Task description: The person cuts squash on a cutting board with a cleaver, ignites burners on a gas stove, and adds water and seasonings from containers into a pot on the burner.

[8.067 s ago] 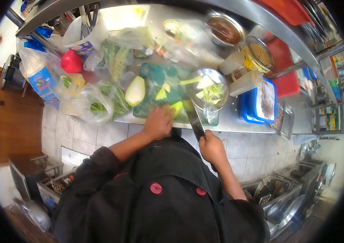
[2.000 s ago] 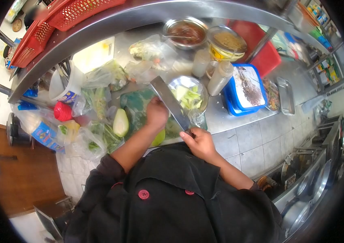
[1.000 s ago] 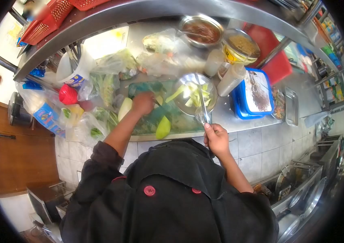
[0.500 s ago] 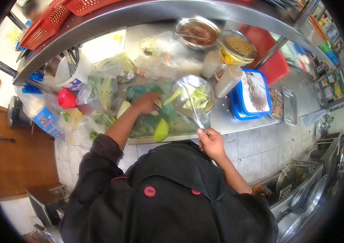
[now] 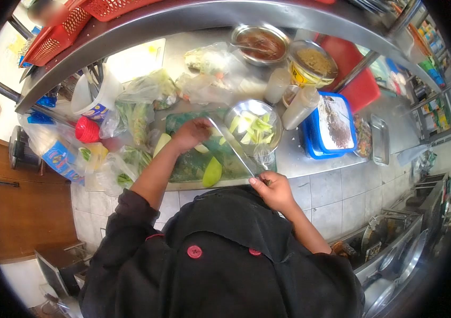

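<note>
My right hand (image 5: 273,190) grips the handle of a large knife (image 5: 231,144), whose blade slants up and left over the green cutting board (image 5: 183,170). The blade's tip is close to the fingers of my left hand (image 5: 191,134). Those fingers are bent together above the board, and whatever they hold is too hidden to name. A light green vegetable piece (image 5: 212,172) lies near the board's front edge. Right of the blade, a metal bowl (image 5: 277,139) holds cut pale green pieces (image 5: 254,129). A pale vegetable half (image 5: 161,143) is partly covered by my left forearm.
Bagged vegetables (image 5: 135,119) and a white tub of utensils (image 5: 103,90) stand left. Behind are a bowl of red sauce (image 5: 260,45) and a yellow container (image 5: 302,74). Squeeze bottles (image 5: 300,107) and a blue-rimmed box (image 5: 334,124) stand right. A metal shelf edge (image 5: 193,24) crosses above.
The knife blade has swung left from over the bowl to beside my left hand. My right hand has moved slightly down. The cut pieces that stuck out over the bowl's left rim no longer show there.
</note>
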`<state>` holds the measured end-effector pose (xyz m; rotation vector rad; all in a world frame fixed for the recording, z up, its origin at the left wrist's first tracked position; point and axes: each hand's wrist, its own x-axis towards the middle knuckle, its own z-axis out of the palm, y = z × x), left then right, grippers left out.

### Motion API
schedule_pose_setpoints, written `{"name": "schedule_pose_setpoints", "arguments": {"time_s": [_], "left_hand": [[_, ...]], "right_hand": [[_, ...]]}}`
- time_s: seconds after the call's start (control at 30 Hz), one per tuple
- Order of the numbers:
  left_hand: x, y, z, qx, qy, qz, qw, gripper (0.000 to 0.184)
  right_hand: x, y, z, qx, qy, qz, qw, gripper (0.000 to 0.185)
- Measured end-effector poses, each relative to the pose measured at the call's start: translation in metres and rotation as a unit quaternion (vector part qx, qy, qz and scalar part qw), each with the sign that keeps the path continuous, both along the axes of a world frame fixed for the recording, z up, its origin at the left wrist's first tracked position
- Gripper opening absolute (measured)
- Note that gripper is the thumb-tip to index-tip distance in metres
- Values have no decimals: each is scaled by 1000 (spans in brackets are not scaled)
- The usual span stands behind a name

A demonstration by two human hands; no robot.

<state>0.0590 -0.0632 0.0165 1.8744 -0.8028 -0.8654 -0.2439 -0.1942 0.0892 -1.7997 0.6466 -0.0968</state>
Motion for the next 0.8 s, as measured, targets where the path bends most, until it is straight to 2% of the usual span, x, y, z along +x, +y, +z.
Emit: {"name": "schedule_pose_setpoints", "arguments": {"time_s": [0.03, 0.13, 0.27, 0.33, 0.37, 0.43, 0.67, 0.73, 0.77, 0.8], "left_hand": [[-4, -3, 9, -31, 98, 30, 994, 18], [-26, -9, 44, -78, 138, 94, 983, 18], [-23, -14, 27, -105, 140, 127, 976, 15], [-27, -18, 30, -101, 66, 151, 981, 18], [-29, -19, 31, -102, 66, 150, 981, 18], [-36, -21, 49, -169, 166, 159, 958, 20], [-39, -30, 56, -159, 143, 126, 969, 20], [-44, -31, 62, -133, 68, 109, 983, 19], [-49, -33, 63, -134, 68, 108, 983, 19], [-56, -37, 63, -102, 129, 99, 981, 19]], "right_hand": [[2, 0, 8, -31, -8, 11, 999, 40], [5, -2, 12, -88, -12, 35, 995, 41], [7, -2, 22, -167, -15, 42, 985, 42], [7, -2, 22, -176, -24, 41, 983, 42], [7, -2, 22, -184, -34, 41, 981, 42], [8, -2, 24, -189, -28, 45, 980, 42], [5, -2, 15, -177, -26, 35, 983, 43], [7, -1, 10, -180, -27, 31, 983, 43], [9, 0, 6, -183, -28, 28, 982, 43], [13, -1, 0, -183, -28, 27, 982, 43]]}}
